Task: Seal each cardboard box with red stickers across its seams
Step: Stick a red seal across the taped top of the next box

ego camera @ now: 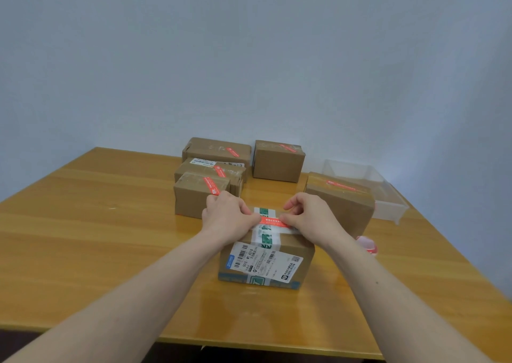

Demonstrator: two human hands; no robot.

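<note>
Cardboard box (pixel 266 263), with shipping label and green-printed tape, stands on the tabletop (pixel 110 238) near its front edge, midway between the side edges; five stickered boxes stand behind it toward the back edge. Red sticker (pixel 273 222) lies on the box top, long axis left to right, crossing the tape that runs front to back. Left hand (pixel 225 218) and right hand (pixel 310 218), fingers curled, each pinch or press one end; both equally near.

Person, two forearms: we note both bare to the frame's edge, no sleeves, rings or watch; hands (pixel 225 218) apparently ungloved.
</note>
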